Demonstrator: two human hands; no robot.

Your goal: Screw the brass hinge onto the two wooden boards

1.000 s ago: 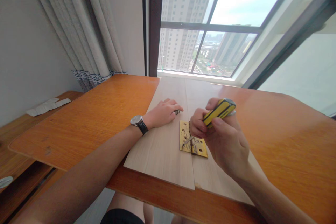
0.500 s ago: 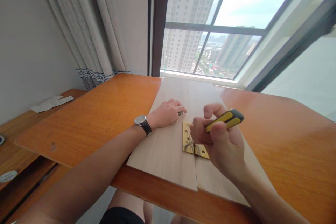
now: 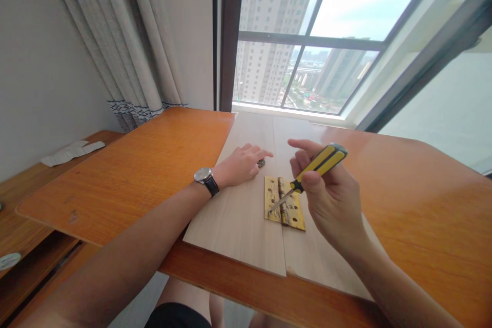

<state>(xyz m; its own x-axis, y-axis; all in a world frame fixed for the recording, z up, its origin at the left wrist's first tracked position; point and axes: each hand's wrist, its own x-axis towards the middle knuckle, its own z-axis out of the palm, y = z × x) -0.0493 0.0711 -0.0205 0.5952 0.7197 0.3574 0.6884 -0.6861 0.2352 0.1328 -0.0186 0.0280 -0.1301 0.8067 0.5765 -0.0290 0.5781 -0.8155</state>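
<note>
brass hinge (image 3: 284,208) lies across the seam of two pale boards (image 3: 234,220), toward their near edge. right hand (image 3: 334,200) has thumb and fingers clamped on a yellow screwdriver (image 3: 317,164), forefinger lifted off, blade slanted onto the hinge's left leaf. left hand (image 3: 240,164) lies flat on the left one, fingers together, gripping nothing. held so aslant, the tip may skid and scar the brass, or nudge the hinge off the seam.
</note>
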